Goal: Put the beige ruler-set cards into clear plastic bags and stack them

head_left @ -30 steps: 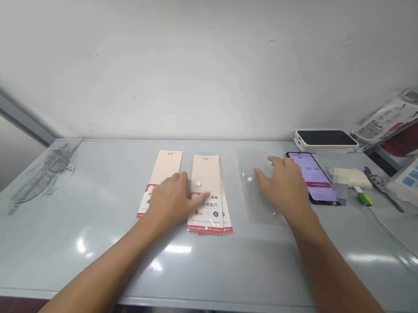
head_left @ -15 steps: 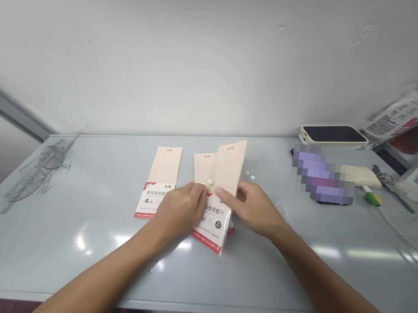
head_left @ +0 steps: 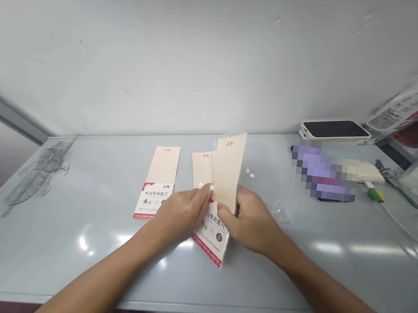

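Note:
My right hand point(head_left: 252, 220) grips a ruler-set packet point(head_left: 226, 171) by its right side, thumb on the front. This packet is a cream card with a white-and-red printed lower part in a clear sleeve, held upright and slightly tilted. Against its left edge my left hand point(head_left: 183, 211) is closed in a pinch, with a small white piece point(head_left: 211, 188) at the fingertips. Behind the held packet lies a second packet point(head_left: 201, 164), partly covered by it and by my left hand. A third packet point(head_left: 164, 166) lies flat to the left, its lower right corner near my left wrist.
Small white bits point(head_left: 250, 174) and a crumpled clear scrap point(head_left: 281, 211) lie right of the packets. Farther right are a phone point(head_left: 336, 130), a blurred purple item point(head_left: 317, 172), a cream block point(head_left: 363, 172) with a cable, and metal keys point(head_left: 386, 170). A wall stands behind the table point(head_left: 95, 178).
The held packet has tipped slightly, its bottom lower and nearer me. My right hand has moved down a little along its side. The left fingertips have shifted slightly right.

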A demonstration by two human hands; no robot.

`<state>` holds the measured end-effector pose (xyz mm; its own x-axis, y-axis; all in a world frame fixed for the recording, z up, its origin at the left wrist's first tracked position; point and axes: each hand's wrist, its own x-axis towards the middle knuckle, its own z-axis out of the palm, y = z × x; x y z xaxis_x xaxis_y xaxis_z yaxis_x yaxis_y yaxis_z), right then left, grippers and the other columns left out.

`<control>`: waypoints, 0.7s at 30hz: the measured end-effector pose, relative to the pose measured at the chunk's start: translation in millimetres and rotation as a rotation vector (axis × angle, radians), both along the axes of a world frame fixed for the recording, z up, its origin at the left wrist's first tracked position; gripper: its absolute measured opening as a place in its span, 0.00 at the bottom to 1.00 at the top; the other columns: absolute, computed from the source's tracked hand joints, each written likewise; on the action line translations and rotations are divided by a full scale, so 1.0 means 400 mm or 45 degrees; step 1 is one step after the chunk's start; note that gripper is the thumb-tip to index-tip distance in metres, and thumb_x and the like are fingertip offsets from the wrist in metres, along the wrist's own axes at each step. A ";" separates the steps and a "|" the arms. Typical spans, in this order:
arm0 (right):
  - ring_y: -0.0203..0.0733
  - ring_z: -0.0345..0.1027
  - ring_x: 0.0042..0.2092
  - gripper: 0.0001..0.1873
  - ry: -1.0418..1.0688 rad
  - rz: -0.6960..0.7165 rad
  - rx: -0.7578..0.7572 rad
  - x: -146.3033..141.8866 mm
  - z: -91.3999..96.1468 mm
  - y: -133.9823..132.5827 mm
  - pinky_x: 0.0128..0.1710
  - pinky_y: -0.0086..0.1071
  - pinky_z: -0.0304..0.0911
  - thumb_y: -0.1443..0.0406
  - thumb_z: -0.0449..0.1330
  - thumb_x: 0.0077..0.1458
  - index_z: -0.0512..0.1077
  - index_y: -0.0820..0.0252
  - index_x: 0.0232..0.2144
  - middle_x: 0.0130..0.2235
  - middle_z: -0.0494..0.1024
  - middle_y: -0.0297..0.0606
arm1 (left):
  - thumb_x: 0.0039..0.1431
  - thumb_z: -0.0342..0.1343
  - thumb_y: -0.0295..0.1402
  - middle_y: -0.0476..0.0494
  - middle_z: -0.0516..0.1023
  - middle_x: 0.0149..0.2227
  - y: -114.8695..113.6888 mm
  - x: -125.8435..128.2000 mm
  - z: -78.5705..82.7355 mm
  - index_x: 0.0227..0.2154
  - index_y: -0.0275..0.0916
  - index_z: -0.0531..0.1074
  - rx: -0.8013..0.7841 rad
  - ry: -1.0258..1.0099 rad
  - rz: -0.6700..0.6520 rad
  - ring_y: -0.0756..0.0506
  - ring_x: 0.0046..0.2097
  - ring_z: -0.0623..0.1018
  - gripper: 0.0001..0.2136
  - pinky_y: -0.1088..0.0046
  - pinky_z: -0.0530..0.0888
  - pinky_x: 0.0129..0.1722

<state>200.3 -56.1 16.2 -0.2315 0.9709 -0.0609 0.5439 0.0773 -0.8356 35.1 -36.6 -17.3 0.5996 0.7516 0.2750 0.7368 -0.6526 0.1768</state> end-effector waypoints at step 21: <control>0.34 0.60 0.25 0.06 -0.028 0.114 -0.189 0.009 -0.001 -0.013 0.20 0.26 0.52 0.72 0.46 0.43 0.59 0.59 0.21 0.24 0.67 0.33 | 0.58 0.39 0.29 0.53 0.60 0.16 -0.006 0.005 0.033 0.23 0.38 0.63 -0.365 -0.001 0.001 0.54 0.17 0.56 0.11 0.77 0.52 0.18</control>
<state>203.7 -61.3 15.7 -0.3137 0.9264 -0.2083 0.5589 0.0027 -0.8292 37.2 -38.9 -4.2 0.5989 0.7991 0.0519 0.7370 -0.5754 0.3546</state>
